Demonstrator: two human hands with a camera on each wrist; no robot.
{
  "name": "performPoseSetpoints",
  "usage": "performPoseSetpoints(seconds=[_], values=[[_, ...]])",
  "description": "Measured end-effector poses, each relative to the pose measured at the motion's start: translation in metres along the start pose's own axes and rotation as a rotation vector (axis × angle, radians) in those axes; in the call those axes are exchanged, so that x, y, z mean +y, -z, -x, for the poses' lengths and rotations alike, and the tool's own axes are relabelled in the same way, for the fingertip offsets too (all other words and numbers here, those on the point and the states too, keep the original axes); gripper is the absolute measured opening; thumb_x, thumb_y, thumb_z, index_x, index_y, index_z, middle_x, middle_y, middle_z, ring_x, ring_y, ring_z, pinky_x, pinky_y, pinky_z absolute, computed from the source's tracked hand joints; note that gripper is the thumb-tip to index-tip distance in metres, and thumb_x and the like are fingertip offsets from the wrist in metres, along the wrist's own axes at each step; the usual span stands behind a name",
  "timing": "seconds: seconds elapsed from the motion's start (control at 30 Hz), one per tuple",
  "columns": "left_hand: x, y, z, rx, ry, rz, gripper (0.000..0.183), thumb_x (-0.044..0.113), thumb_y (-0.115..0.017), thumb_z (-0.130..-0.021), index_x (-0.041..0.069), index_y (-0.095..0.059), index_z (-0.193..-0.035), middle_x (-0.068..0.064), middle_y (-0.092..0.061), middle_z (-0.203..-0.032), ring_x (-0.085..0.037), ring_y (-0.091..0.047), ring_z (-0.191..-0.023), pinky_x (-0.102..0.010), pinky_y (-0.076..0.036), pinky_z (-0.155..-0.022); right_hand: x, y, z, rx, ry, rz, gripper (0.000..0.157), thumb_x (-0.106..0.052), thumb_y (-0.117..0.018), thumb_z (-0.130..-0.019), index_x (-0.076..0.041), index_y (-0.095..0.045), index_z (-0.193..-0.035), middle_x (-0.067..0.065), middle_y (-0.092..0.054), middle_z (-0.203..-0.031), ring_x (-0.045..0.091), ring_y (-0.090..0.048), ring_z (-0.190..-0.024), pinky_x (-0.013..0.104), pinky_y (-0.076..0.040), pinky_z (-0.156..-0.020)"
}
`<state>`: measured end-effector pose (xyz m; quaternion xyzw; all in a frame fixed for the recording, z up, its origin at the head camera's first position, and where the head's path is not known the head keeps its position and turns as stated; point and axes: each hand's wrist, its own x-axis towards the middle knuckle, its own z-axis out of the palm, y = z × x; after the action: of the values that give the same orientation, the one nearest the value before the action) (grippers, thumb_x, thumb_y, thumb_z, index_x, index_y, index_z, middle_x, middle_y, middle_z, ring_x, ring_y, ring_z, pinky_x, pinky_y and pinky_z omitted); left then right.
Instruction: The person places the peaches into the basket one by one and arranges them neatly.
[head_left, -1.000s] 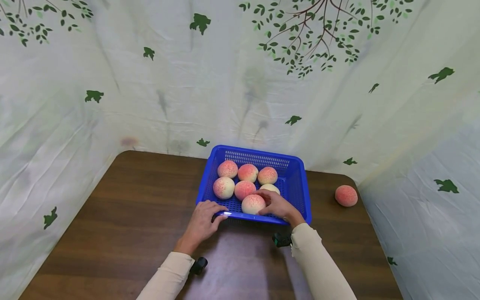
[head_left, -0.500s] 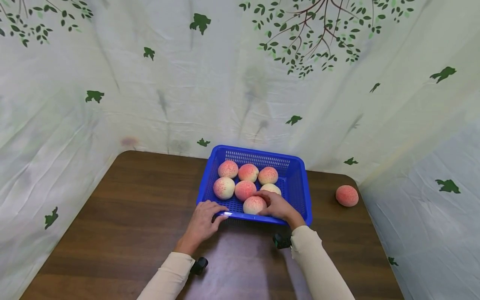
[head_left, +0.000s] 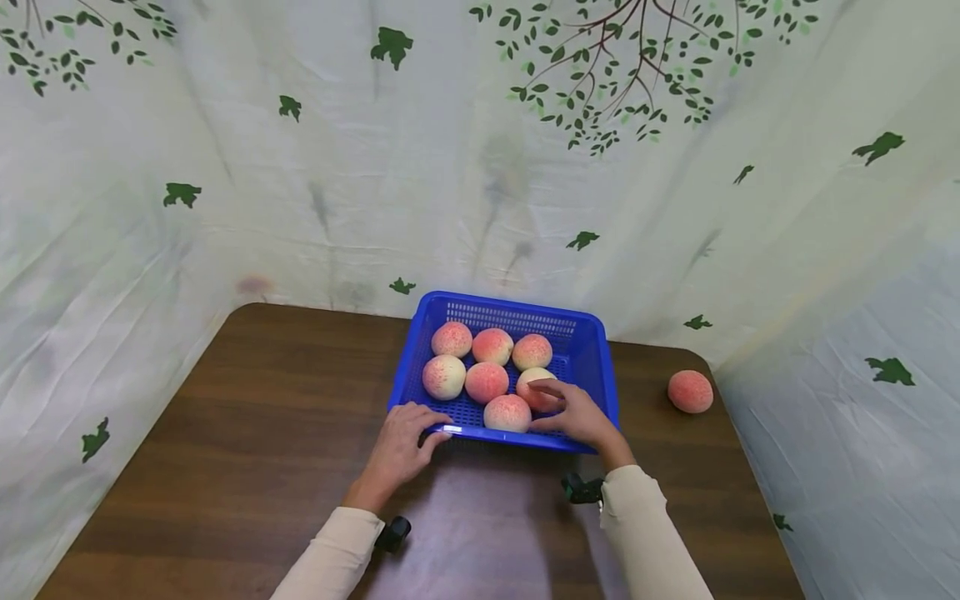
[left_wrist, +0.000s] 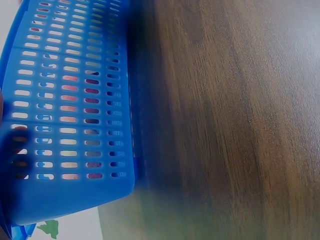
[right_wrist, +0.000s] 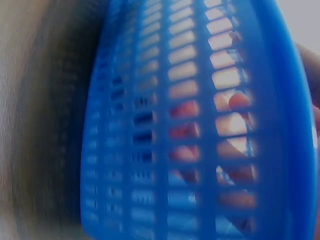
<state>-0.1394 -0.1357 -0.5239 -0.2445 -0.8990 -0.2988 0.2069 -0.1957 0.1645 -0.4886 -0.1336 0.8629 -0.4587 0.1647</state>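
A blue plastic basket [head_left: 609, 375] with slotted walls holds several pink-and-cream peaches [head_left: 487, 383]. My left hand [head_left: 401, 442] grips its front rim near the left corner, with the thumb on the outer side. Inside the basket, my right hand [head_left: 581, 417] has its thumb and fingers spread apart. Its fingertips reach over the right peach [head_left: 525, 382] of the middle row; whether they touch it I cannot tell. The thumb is beside the front peach [head_left: 507, 413], which lies against the front wall. Both wrist views mostly show the basket's wall [left_wrist: 70, 115], with peaches partly visible through the slots.
Another peach [head_left: 690, 392] lies on the brown wooden table [head_left: 285, 400], to the basket's right near the table's edge. A pale curtain [head_left: 337, 167] with leaf prints hangs behind and at both sides. The basket stands close to the table's back edge.
My right hand has let go of the front peach and shifted slightly right, its fingers spread. The front peach stays at the front wall. My left hand keeps its place on the rim.
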Motion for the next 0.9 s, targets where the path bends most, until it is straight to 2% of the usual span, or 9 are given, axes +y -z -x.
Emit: performPoseSetpoints(seconds=[0.27, 0.43, 0.5, 0.7, 0.9], values=[[-0.001, 0.000, 0.000, 0.012, -0.019, -0.002, 0.016, 0.017, -0.079, -0.078, 0.014, -0.074, -0.093, 0.000, -0.069, -0.083, -0.019, -0.058, -0.080, -0.039, -0.042, -0.076, 0.014, 0.027, 0.015, 0.096, 0.055, -0.173, 0.056, -0.006, -0.072, -0.086, -0.004, -0.049, -0.137, 0.020, -0.048, -0.141, 0.043, -0.056, -0.115, 0.047, -0.051, -0.088], [0.000, -0.001, -0.001, 0.013, -0.024, -0.012, 0.016, 0.017, -0.080, -0.077, 0.014, -0.074, -0.092, 0.002, -0.068, -0.082, -0.018, -0.058, -0.080, -0.038, -0.042, -0.075, 0.020, 0.042, 0.025, 0.207, 0.089, -0.256, 0.052, -0.006, -0.069, -0.088, -0.001, -0.049, -0.135, 0.022, -0.049, -0.138, 0.043, -0.057, -0.114, 0.048, -0.049, -0.090], [0.000, -0.001, -0.001, 0.015, -0.023, -0.012, 0.017, 0.016, -0.080, -0.077, 0.014, -0.074, -0.092, 0.001, -0.068, -0.082, -0.018, -0.058, -0.079, -0.038, -0.042, -0.074, 0.023, 0.047, 0.029, 0.263, 0.091, -0.274, 0.050, -0.007, -0.069, -0.088, 0.000, -0.050, -0.135, 0.023, -0.050, -0.136, 0.042, -0.058, -0.114, 0.045, -0.050, -0.091], [0.000, -0.003, -0.001, 0.022, -0.041, -0.006, 0.017, 0.016, -0.080, -0.076, 0.013, -0.074, -0.092, 0.001, -0.068, -0.081, -0.019, -0.058, -0.078, -0.038, -0.041, -0.073, 0.039, 0.061, 0.039, 0.385, 0.054, -0.190, 0.052, -0.013, -0.069, -0.090, -0.001, -0.049, -0.136, 0.025, -0.053, -0.132, 0.040, -0.056, -0.114, 0.027, -0.050, -0.086], [-0.001, -0.003, -0.002, 0.050, -0.066, 0.000, 0.017, 0.015, -0.080, -0.075, 0.011, -0.074, -0.090, -0.002, -0.068, -0.080, -0.020, -0.057, -0.077, -0.038, -0.040, -0.071, 0.061, 0.075, 0.044, 0.457, 0.012, -0.194, 0.061, -0.025, -0.069, -0.090, -0.011, -0.042, -0.142, 0.018, -0.048, -0.139, 0.035, -0.053, -0.119, 0.025, -0.047, -0.086]])
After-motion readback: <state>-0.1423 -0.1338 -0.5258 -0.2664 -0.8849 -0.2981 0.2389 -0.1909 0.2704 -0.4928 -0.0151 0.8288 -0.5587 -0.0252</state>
